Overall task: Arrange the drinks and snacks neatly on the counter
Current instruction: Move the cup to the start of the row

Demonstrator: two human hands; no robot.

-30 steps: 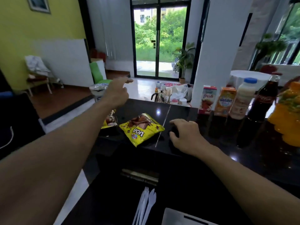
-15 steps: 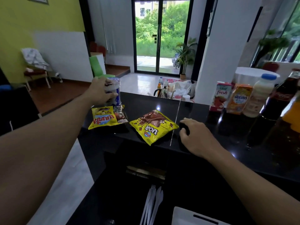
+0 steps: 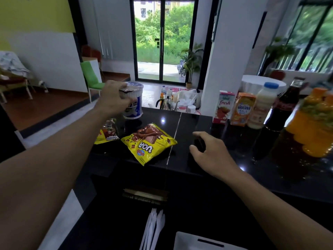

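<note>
My left hand grips the rim of a white and blue snack cup standing upright near the far edge of the black counter. Two yellow snack bags lie flat in front of it: a smaller one partly under my left arm and a larger chocolate one. My right hand rests on the counter, fingers curled, holding nothing. Along the right stand a red juice carton, an orange carton, a white bottle, a cola bottle and an orange juice bottle.
A lower black surface in front of me holds white plastic cutlery and a white tray. Beyond the counter sit a kettle and bags on a lower table. A white pillar rises behind the cartons.
My left hand reached out, closed on the snack cup and moved it rightward behind the bags. My right hand stayed on the counter. The view tilted down and left.
</note>
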